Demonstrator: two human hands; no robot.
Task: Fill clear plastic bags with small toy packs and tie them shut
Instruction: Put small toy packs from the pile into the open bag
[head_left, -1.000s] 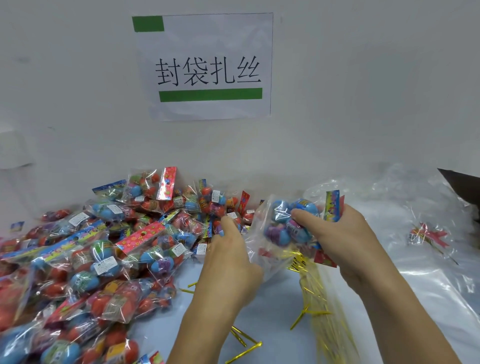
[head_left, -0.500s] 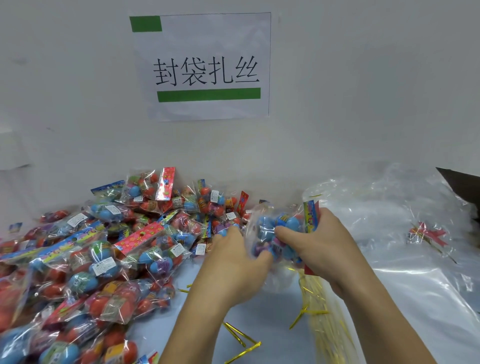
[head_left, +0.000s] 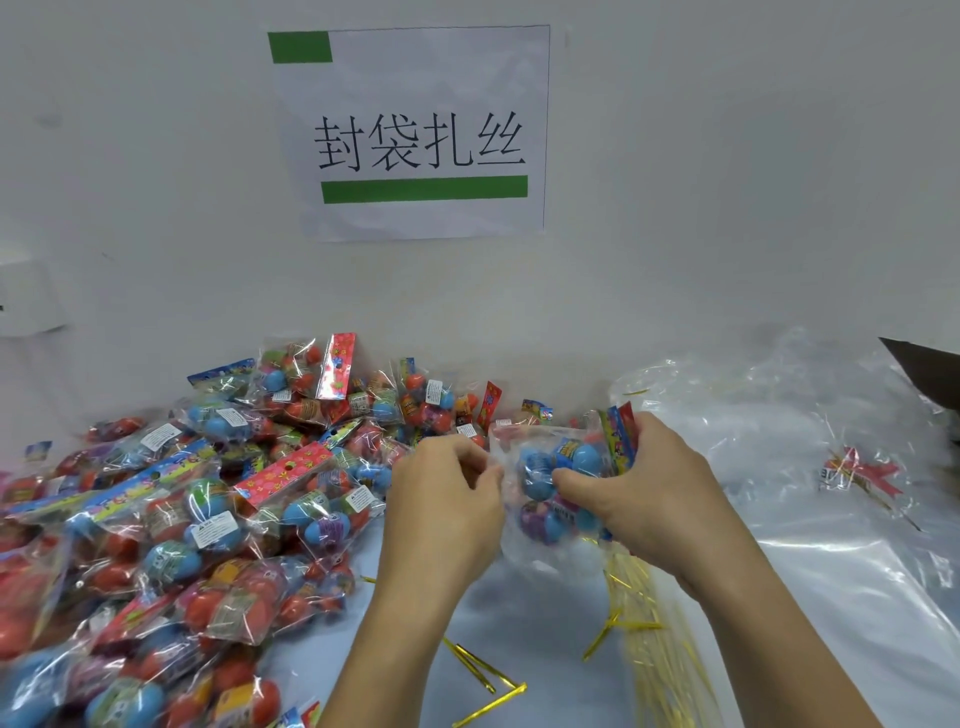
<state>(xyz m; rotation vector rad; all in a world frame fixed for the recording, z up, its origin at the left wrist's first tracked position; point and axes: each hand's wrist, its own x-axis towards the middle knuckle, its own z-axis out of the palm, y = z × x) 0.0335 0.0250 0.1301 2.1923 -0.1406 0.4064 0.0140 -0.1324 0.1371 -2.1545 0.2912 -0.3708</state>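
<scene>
Right hand at centre right of the frame, grip curled round a small toy pack of blue and purple plastic eggs with a striped card header, thumb pressed across the eggs. Pack half inside a clear plastic bag, held above the pale tabletop. Left hand just left of it, fingertips pinching the bag's crinkled edge at about the pack's height.

Compared with a second ago: pack and right hand lower in the frame and nearer the left hand; left hand, then lower and holding the bag from beneath, now raised and pinching at the bag's mouth. Half a second ago both hands pressed close together over the pack; now slightly parted, more of the eggs showing between them. Possibly the pack sits deeper in the bag than before, though the glare on the film makes that hard to judge.

Big heap of toy packs with red, blue and orange eggs filling the lower left, unchanged. Loose gold wire twist ties on the tabletop at bottom centre, and a sheaf of gold twist ties beneath the right wrist, both where they were. Stack of flat clear plastic bags at right, with a small red ribbon bow lying under the film. White paper sign with black characters and green bars on the wall at upper centre.
</scene>
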